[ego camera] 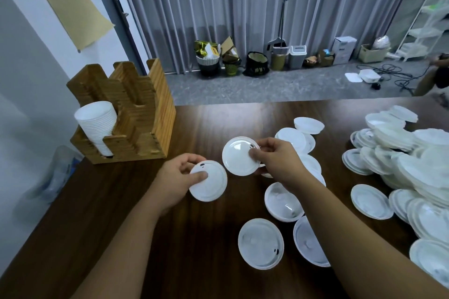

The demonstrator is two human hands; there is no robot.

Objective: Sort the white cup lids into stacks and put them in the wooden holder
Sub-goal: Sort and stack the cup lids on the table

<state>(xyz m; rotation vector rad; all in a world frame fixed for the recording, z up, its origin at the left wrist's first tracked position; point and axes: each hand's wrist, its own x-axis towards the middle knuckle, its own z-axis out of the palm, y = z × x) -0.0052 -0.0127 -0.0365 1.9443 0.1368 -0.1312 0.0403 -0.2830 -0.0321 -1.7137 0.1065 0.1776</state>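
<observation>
The head camera looked down on a dark wooden surface (121,201). The wooden holder (136,114) stood at its far left corner and serves here as the landmark for every place.

One front slot of the holder already held a leaning stack of white lids (97,124); its other slots looked unfilled.

Near the holder, to its right and closer to the person, the left hand (177,177) pinched a white lid (210,181) by its edge, thumb on top and fingers curled beneath. This lid lay roughly flat, probably as the base for a new stack.

Just right of that, the right hand (274,160) pinched a second lid (239,155) between thumb and fingertips. This lid was tilted toward the first and almost touched it, apparently lined up to be nested on it.

Farther right of the holder, loose lids (261,243) lay scattered singly, some with the top up and some upturned. Well to the right of the holder, a large unsorted heap of lids (413,158) remained, so the task looked far from done.

On the wall behind the holder hung a tan paper sheet (73,2). Its writing was too blurred to read, and no brand showed on the lids.
</observation>
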